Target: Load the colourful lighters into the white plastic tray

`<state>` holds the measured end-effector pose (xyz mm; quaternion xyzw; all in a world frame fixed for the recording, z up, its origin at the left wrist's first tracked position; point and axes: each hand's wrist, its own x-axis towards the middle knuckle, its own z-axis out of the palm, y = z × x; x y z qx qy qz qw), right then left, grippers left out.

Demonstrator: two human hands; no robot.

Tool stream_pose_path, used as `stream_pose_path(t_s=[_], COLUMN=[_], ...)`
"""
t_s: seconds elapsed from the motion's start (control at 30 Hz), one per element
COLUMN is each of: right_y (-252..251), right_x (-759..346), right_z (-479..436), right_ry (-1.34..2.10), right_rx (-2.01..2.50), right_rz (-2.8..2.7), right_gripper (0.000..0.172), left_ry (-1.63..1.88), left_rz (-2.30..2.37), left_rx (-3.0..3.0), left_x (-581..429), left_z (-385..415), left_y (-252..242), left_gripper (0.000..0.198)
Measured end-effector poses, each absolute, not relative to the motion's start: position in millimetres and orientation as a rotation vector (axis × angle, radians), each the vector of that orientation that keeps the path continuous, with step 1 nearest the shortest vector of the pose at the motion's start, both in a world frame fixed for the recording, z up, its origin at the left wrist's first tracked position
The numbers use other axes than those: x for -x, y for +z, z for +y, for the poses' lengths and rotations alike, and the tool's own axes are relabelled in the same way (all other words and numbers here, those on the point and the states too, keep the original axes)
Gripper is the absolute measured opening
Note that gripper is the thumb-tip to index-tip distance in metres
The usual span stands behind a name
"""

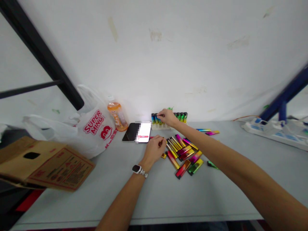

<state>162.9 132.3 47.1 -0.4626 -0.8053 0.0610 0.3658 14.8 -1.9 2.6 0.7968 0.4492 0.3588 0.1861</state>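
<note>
Shiny metallic-coloured lighters [183, 154] lie in a loose pile on the table. Several more lighters [182, 117] stand upright in a clear rack [160, 127] against the wall. Over the rack, my right hand [168, 117] has its fingertips pinched at the dark top of a lighter at the left part of the row; the hand covers the row's middle. My left hand [154, 150], with a watch [137, 169] on its wrist, rests at the pile's left edge. Its fingers are curled together, and what they hold, if anything, is hidden. A yellow lighter end [164, 156] shows beside it.
Left of the rack lie a phone [143, 132] and a dark panel [131, 132]. Further left are an orange drink bottle [117, 115], a white plastic bag [90, 134] and a cardboard box [60, 166]. Power strips [271, 131] lie at right. Loose lighters [212, 132] lie beyond my right forearm.
</note>
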Motion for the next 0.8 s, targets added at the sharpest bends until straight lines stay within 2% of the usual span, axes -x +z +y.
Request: stream_pose_path(t_s=[0.3, 0.5, 0.7, 0.8], right_y=[45, 46, 39, 36], right_x=[-169, -169, -175, -186], right_z=[124, 95, 69, 53], right_ry=[0.09, -0.135, -0.163, -0.15], right_rx=[1.292, 1.535, 1.62, 1.672], right_rz=[-2.092, -2.211, -2.289, -2.202], right_gripper=[0.021, 0.04, 0.061, 0.06], left_ry=[0.979, 0.958, 0.959, 0.948], left_rz=[1.267, 1.278, 1.291, 1.285], left_rx=[-2.277, -2.274, -2.283, -2.298], left_x=[-14, -15, -16, -16], left_z=[-1, -3, -3, -3], left_y=[1, 4, 5, 4], left_gripper=[0.035, 0.035, 0.034, 0.034])
